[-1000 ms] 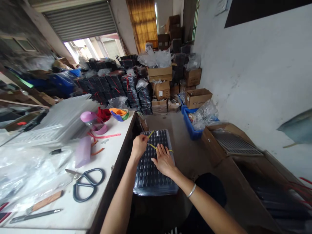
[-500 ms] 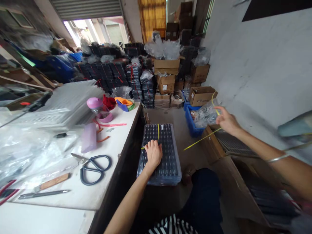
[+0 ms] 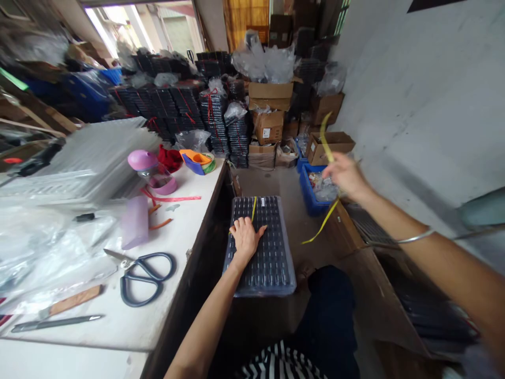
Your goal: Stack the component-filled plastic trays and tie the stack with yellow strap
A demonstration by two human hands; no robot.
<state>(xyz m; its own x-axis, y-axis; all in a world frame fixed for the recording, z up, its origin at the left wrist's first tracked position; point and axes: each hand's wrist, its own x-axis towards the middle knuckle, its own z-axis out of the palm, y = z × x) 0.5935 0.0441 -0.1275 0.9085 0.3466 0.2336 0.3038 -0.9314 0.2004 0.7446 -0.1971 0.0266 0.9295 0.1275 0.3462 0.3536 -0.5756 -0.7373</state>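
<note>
A stack of black trays in clear plastic (image 3: 272, 258) lies low between the workbench and my leg. My left hand (image 3: 245, 237) presses flat on its top with the thumb spread to the right. Yellow strap (image 3: 254, 208) runs across the stack's far part and passes under that hand. Off to the right, in the air, my right hand (image 3: 345, 173) pinches a loose yellow strap (image 3: 324, 138); one end sticks up above the fingers and another length hangs below, over the floor.
On the white workbench (image 3: 181, 226) at left lie scissors (image 3: 144, 279), a pen (image 3: 59, 322), a wooden-handled tool (image 3: 74, 300) and plastic bags. A blue crate (image 3: 313, 202) and open cartons (image 3: 331, 147) stand at right; tied tray stacks (image 3: 215, 121) stand behind.
My right hand has moved left and up with the yellow strap, whose upper end now rises higher. My left hand has spread its thumb and shifted slightly up on the stack. The view has shifted.
</note>
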